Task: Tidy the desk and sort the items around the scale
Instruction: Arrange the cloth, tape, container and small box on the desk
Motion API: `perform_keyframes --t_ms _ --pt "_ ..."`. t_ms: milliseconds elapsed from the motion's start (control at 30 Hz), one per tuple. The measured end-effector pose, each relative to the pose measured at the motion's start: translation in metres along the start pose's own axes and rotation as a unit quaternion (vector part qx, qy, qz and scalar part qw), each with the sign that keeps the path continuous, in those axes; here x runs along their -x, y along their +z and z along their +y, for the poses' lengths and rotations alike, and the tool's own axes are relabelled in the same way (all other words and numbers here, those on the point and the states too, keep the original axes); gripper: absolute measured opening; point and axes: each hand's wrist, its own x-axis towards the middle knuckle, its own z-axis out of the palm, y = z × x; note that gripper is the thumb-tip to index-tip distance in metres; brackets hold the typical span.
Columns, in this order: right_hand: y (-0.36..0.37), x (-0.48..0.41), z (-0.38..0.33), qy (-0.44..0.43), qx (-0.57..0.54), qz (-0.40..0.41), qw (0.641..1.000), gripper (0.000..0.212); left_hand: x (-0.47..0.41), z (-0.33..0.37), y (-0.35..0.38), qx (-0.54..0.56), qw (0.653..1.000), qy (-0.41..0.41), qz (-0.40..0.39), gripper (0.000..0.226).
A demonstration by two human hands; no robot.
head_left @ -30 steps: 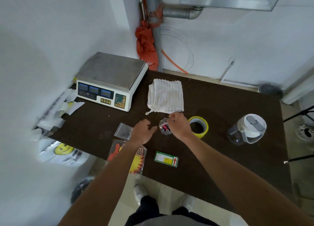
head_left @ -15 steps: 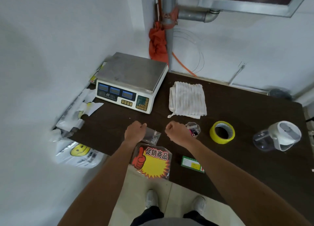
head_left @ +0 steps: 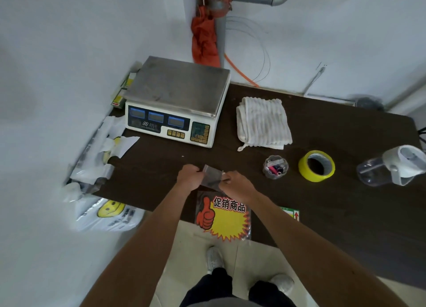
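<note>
Both your hands have come together since half a second ago: your right hand [head_left: 237,187] has left the small clear cup [head_left: 275,167] and joined your left hand [head_left: 187,176] on the little clear bag [head_left: 211,176]

Nearest you, the promo card [head_left: 224,219] with its red thumb and yellow burst overhangs the front edge of the dark desk [head_left: 149,180], right under your wrists. A green label [head_left: 291,213] lies just to its right, partly hidden by your right forearm. Off the left corner hangs a smiley-face bag [head_left: 108,211], with crumpled white plastic [head_left: 101,150] along the left edge above it. Further out, to the right of your hands, the cup stands free, then the yellow tape roll [head_left: 317,166], then the clear jug [head_left: 389,166] with its white lid near the right edge. Beyond those, the folded striped towel [head_left: 264,122] lies just beside the scale [head_left: 177,99], which sits at the far left against the wall

Before, the bag lay flat by your left hand alone; now it sits between both hands, near the front edge and well short of the scale. Your left fingers curl round its left edge and your right fingers pinch its right edge; something dark shows inside, too small to make out
</note>
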Motion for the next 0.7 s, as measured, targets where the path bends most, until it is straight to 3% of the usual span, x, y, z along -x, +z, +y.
perform_keyframes --t_ms 200,267,333,400,567,700 --pt "-0.002 -0.001 -0.001 -0.004 -0.018 -0.01 1.0 0.008 -0.002 0.012 0.001 0.024 1.0 -0.019 -0.001 0.016" --pt "-0.006 0.0 0.002 -0.026 -0.03 0.007 0.999 0.03 0.0 0.022 0.001 0.056 0.998 0.008 -0.001 0.01" --pt "-0.013 0.004 0.005 -0.038 -0.023 0.048 0.998 0.053 0.002 0.027 0.0 0.166 0.986 0.022 -0.024 0.009" --pt "-0.021 0.008 0.011 -0.047 -0.004 0.079 0.996 0.06 0.011 0.035 0.0 0.253 0.966 0.031 -0.043 0.014" --pt "-0.054 0.022 0.022 -0.058 0.026 0.098 0.993 0.061 0.042 0.071 -0.01 0.283 0.954 0.088 -0.034 0.033" --pt "-0.085 0.036 0.033 -0.079 0.023 0.116 0.99 0.046 0.069 0.107 -0.009 0.286 0.949 0.117 -0.06 0.023"
